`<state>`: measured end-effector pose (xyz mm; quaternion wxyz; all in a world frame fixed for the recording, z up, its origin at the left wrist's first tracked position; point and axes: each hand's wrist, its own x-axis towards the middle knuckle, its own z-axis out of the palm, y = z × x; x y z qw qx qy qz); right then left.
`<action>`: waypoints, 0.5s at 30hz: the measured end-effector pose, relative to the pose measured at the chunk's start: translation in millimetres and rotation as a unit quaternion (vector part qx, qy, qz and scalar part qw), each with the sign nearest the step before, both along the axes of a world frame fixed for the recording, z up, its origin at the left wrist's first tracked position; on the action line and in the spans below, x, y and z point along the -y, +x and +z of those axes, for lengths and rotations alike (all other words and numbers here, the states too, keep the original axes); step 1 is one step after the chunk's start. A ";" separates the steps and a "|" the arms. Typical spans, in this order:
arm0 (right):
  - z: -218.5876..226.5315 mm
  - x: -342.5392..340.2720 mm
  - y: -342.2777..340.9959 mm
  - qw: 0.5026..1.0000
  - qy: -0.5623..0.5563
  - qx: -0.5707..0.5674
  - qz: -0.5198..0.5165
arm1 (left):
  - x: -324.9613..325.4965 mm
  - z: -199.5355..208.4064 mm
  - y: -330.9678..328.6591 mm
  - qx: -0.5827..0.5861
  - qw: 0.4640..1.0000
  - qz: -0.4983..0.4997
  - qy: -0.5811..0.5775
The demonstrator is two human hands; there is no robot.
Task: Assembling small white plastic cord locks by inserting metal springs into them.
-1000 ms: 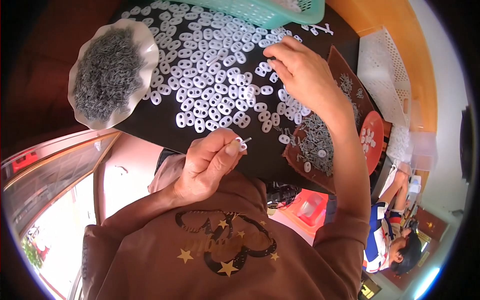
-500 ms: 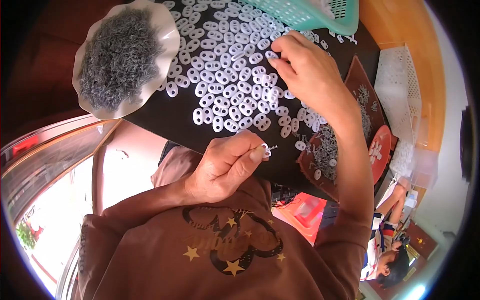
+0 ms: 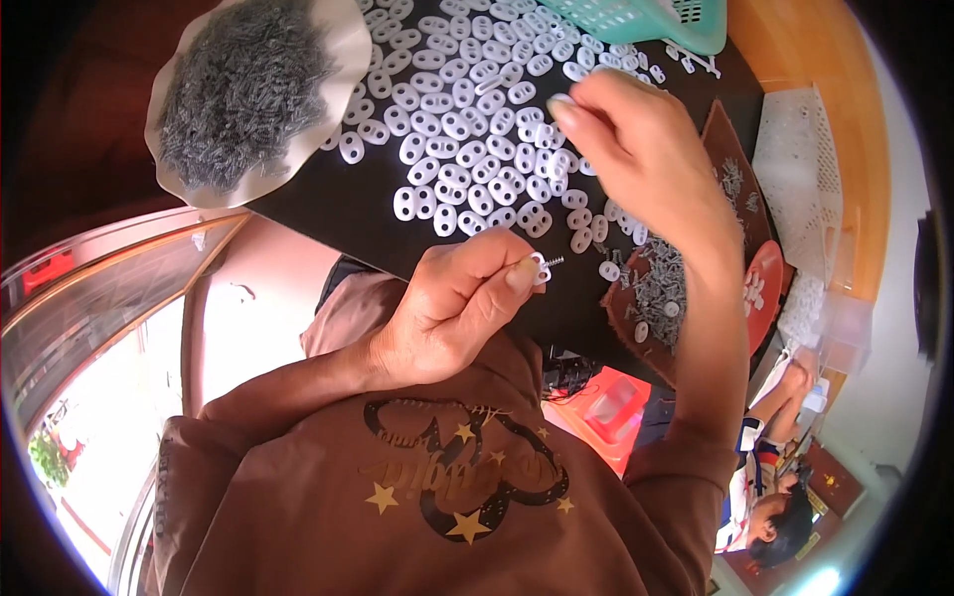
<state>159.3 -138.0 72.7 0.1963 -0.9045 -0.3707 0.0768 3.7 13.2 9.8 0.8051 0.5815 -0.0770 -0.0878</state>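
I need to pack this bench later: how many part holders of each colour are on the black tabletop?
White scalloped dish of grey screws: 1
Teal basket: 1
Brown tray: 1
Red plate: 1
Total: 4

The worktop is black. The rings are white, the screws grey, the basket teal. The sweater is brown with yellow stars.
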 end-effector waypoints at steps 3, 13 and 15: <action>19.7 19.3 -29.6 0.976 0.096 -0.192 -0.023 | -0.6 2.0 0.3 -0.005 1.000 0.002 0.000; 14.4 36.5 -62.5 0.942 0.175 -0.286 -0.012 | 1.4 0.1 -1.9 -0.002 1.000 -0.013 -0.015; 13.3 36.5 -64.1 0.941 0.176 -0.289 -0.010 | 1.3 1.7 -1.7 -0.011 1.000 -0.022 -0.003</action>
